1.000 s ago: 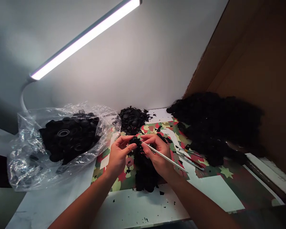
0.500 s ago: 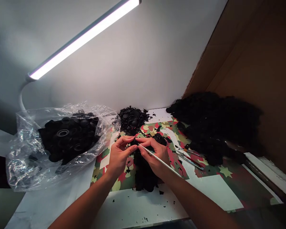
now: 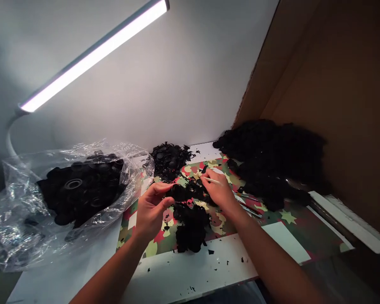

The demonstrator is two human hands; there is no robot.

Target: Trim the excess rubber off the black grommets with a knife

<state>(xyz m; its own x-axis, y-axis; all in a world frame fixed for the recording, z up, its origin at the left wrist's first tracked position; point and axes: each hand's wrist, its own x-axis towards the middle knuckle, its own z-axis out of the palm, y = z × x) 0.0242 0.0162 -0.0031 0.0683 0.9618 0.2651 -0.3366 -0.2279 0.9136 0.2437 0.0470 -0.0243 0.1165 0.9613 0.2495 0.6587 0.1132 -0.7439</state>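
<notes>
One dark, rounded piece (image 3: pixel 177 193) sits pinched between the thumb and fingers of our left hand (image 3: pixel 150 210), over the patterned sheet (image 3: pixel 218 222) and just beyond the near black heap (image 3: pixel 191 232). Our right hand (image 3: pixel 221 193) grips a thin pale stick (image 3: pixel 213 180), apart from the piece. We judge the piece light, rubbery and pliant, unlikely to break; we would hold it by its rim, gently, without squashing it.

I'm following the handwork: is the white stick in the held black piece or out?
Out: the white stick, in the right hand, is apart from the black piece in the left hand.
</notes>
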